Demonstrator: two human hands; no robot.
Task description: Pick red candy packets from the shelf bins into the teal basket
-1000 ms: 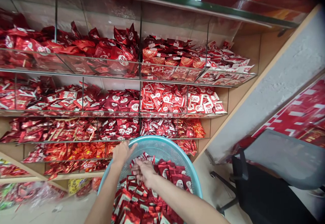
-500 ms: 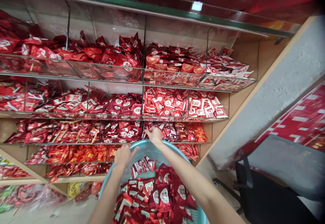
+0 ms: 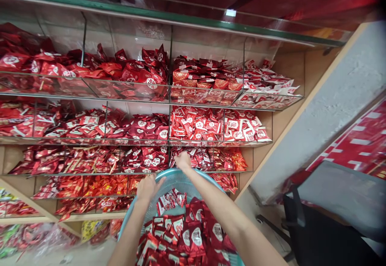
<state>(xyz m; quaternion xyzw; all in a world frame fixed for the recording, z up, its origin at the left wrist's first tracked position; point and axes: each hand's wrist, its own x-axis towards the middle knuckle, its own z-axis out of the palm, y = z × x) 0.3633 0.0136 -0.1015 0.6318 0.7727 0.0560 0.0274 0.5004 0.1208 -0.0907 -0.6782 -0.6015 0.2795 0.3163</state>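
A turquoise basket (image 3: 130, 217) holds red and dark red candy packets (image 3: 193, 238), with a small cluster of white-and-red ones (image 3: 171, 201) apart near its far side. My left hand (image 3: 147, 187) grips the basket's rim at the far left, thumb stretched along it. Just beyond the rim, my right hand (image 3: 183, 161) reaches into a shelf bin of dark red and white packets (image 3: 200, 158). Its fingers are bent together at the packets; what they hold, if anything, is hidden.
Glass-fronted shelves (image 3: 144, 141) of red packets rise ahead and to the left. At the lower right is a black and grey chair (image 3: 319, 225). A grey wall (image 3: 346, 93) slants along the right. Plastic bags (image 3: 42, 238) lie at the lower left.
My right hand's fingers have drawn in slightly at the shelf packets. The view has shifted a little, and my left hand remains on the rim.
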